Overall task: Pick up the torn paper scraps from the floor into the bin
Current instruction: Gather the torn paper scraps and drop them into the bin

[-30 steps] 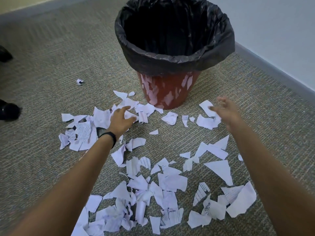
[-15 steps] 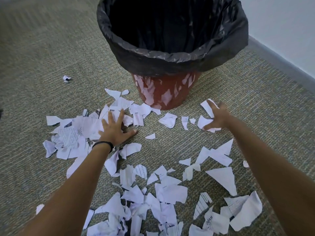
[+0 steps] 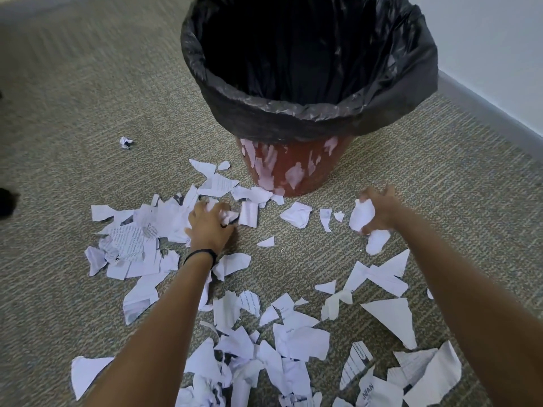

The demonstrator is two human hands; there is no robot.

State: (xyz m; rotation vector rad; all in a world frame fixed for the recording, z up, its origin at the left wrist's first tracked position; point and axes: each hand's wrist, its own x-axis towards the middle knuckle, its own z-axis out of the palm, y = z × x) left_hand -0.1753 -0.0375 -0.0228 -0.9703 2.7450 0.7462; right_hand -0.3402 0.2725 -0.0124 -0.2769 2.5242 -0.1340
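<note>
Floor: grey-beige woven carpet [image 3: 88, 98], running to a pale wall [image 3: 499, 39] with a grey skirting strip [image 3: 484, 110] at the right.

Bin [image 3: 296, 168]: red-brown, upright on the carpet near the wall, fitted with a black liner [image 3: 308, 124] folded over the rim; mouth open.

Torn paper scraps [image 3: 293, 339]: white, some printed, strewn over the carpet in front of the bin, thickest at the near edge and at the left; a few lie against the bin's foot.

Crumpled scrap [image 3: 126, 142]: alone, well apart to the left.

Left hand [image 3: 210, 224]: low on the carpet, fingers curled, gathering scraps beneath them; black band [image 3: 201, 255] on the wrist.

Right hand [image 3: 379, 210]: just right of the bin's foot, fingers curled round a bunched white piece [image 3: 361, 215], another scrap directly below it.

Dark shapes [image 3: 6, 201] at the left edge, too cropped to identify.
</note>
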